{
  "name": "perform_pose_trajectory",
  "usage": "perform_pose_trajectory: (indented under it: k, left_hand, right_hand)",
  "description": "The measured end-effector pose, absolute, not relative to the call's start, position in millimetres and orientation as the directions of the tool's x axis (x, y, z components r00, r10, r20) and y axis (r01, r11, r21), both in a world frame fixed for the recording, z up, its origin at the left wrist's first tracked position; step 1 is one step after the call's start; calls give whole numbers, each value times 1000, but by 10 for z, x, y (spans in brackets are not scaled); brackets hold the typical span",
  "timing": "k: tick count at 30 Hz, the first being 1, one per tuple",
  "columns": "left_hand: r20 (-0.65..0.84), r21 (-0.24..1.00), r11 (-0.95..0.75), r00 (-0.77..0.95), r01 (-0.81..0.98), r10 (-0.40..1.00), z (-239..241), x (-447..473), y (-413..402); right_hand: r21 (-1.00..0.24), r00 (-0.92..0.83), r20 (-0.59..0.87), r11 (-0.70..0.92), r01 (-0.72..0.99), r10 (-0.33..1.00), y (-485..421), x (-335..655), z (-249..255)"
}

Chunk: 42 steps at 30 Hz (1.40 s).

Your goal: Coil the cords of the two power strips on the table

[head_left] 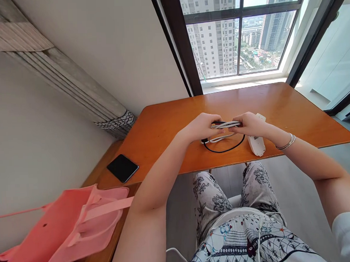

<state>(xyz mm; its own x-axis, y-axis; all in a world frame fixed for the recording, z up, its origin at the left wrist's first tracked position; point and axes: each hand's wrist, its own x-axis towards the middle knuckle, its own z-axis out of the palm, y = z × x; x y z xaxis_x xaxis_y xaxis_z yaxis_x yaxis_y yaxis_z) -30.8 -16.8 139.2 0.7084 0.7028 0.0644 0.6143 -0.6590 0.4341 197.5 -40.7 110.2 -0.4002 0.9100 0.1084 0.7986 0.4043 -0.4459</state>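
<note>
So, left hand (203,126) and right hand (251,124) both gripped the cable bundle (227,124), near the desk's (164,147) front edge. Bundling looked partial: middle gathered, black loop (225,151) was loose.

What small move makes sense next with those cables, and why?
I'd probably gather in the loose black loop. The left hand and right hand already grip the pale cable bundle between them, while that loop bows out below it, so drawing it in would likely make the bundle neater.
</note>
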Motion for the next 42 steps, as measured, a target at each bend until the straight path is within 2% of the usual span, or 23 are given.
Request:
perform_pose_trajectory:
  k: [4, 6, 8, 12, 16, 20, 23, 25, 27, 31, 34, 37, 39, 42]
  left_hand:
    - [189, 203, -593, 563, 779, 805, 1357, -233, -181]
    - [230, 163, -480, 440, 862, 868, 1334, -202, -191]
    - [185, 216, -410, 375, 886, 908, 1324, -208, -190]
    - [34, 395, -427, 452, 813, 891, 1362, -347, -168]
    - [-49, 424, -432, 496, 796, 867, 1430, -514, -168]
    - [-210, 430, -292, 409, 854, 888, 1467, -581, -175]
    - [-312, 600, -169, 423, 782, 851, 1470, -550, -174]
    - [-360, 740, -37, 441, 672, 822, 1453, -494, -192]
    - [-415, 827, 121, 449, 550, 791, 1411, -413, -243]
    - [-466, 883, 353, 496, 308, 733, 1244, -192, -414]
    - [-370, 929, 324, 472, 179, 800, 1085, -25, -484]
    - [-223, 972, 165, 427, 170, 876, 937, 92, -442]
    - [-86, 975, -13, 430, 222, 899, 846, 133, -374]
    - [155, 875, -331, 444, 353, 883, 728, 149, -273]
  right_hand:
    - [-474, -376, 19, 340, 812, 926, -358, 1945, 1144]
    - [-445, -355, 11, 323, 835, 935, -342, 1925, 1150]
    - [-374, -321, 58, 319, 871, 945, -340, 1905, 1140]
    - [-220, -271, 165, 304, 927, 948, -350, 1878, 1091]
    - [-143, -249, 182, 276, 951, 951, -340, 1876, 1075]
    - [-50, -230, 134, 238, 970, 964, -319, 1854, 1079]
    - [-10, -222, 140, 225, 974, 965, -316, 1815, 1067]
    - [-3, -213, 154, 216, 976, 965, -320, 1790, 1063]
    - [-9, -195, 163, 199, 980, 967, -326, 1773, 1069]
    - [-77, -152, 179, 168, 983, 972, -323, 1783, 1096]
    - [-187, -160, 193, 196, 962, 968, -294, 1835, 1095]
    - [-352, -165, 178, 219, 910, 970, -254, 1914, 1062]
    - [-488, -161, 152, 215, 846, 975, -243, 1969, 1036]
    - [-659, -191, 120, 221, 718, 974, -280, 2038, 1027]
